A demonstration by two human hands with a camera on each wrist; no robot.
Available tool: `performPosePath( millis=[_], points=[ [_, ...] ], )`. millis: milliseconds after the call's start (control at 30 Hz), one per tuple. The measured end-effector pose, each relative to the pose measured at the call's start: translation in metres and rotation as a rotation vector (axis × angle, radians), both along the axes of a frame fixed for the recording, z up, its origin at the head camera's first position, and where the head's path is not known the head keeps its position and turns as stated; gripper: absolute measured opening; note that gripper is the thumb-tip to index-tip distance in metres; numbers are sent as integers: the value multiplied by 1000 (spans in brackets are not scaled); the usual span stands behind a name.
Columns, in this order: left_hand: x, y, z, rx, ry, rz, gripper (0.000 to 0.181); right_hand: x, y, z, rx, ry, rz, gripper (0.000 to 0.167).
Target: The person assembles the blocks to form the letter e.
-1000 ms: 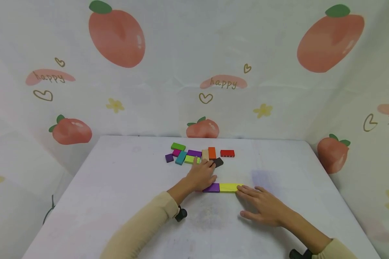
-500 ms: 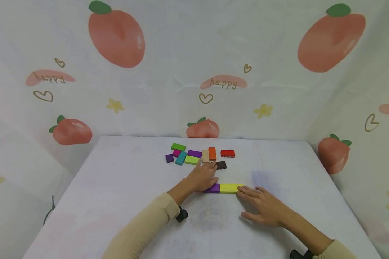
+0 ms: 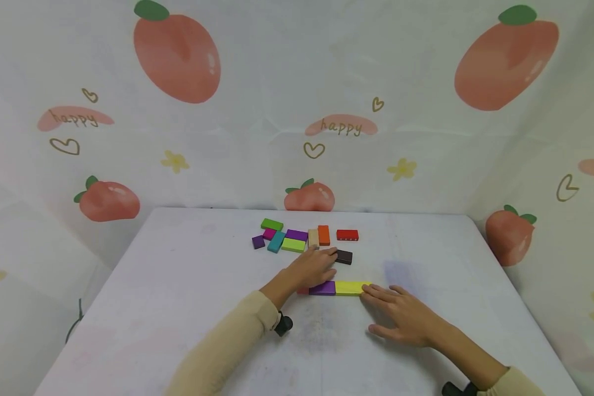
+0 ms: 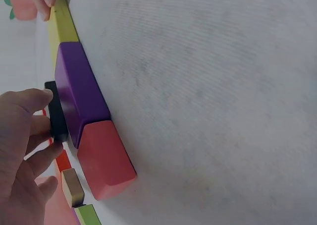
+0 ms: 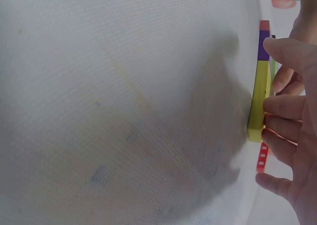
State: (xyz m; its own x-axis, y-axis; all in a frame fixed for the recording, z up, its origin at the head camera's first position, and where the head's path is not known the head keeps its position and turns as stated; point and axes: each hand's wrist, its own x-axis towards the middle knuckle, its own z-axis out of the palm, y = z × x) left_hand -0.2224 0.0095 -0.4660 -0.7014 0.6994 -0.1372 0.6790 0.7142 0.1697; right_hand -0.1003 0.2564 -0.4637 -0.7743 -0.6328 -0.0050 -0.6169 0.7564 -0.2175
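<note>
My left hand (image 3: 313, 269) reaches over the table, its fingertips at the left end of a black block (image 3: 344, 257). The left thumb stands apart from that block, above the row in front. The row joins a pinkish-red block (image 4: 106, 160), a purple block (image 3: 323, 288) and a yellow block (image 3: 348, 288) end to end. The left hand partly hides the pinkish-red block in the head view. At the row's right end, fingers of my right hand (image 3: 401, 313) touch the yellow block, spread and nearly straight, with the thumb held away.
Behind the left hand lies a cluster with green (image 3: 272, 224), magenta (image 3: 269, 234), teal (image 3: 276, 241), lime (image 3: 293, 245), beige (image 3: 313, 237), orange (image 3: 324, 235) and purple blocks. A red block (image 3: 347, 235) with white dots lies to their right on the white table (image 3: 178, 286).
The black block has slid right and towards me, away from the orange block, and has turned. My left hand has moved slightly right with it. The right hand has stayed on the yellow block.
</note>
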Motion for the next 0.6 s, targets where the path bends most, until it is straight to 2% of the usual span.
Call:
performPosePath(
  millis=[100, 167, 400, 600],
  points=[
    [-1, 0, 0, 26, -23, 0, 48, 0, 0, 0, -5, 6, 3, 67],
    [0, 0, 0, 27, -16, 6, 47, 1, 0, 0, -7, 10, 4, 67],
    [12, 7, -2, 4, 113, 34, 45, 1, 0, 0, -6, 29, 9, 67],
    [19, 13, -2, -11, 79, 53, 45, 0, 0, -1, 2, 39, 14, 67]
  ],
)
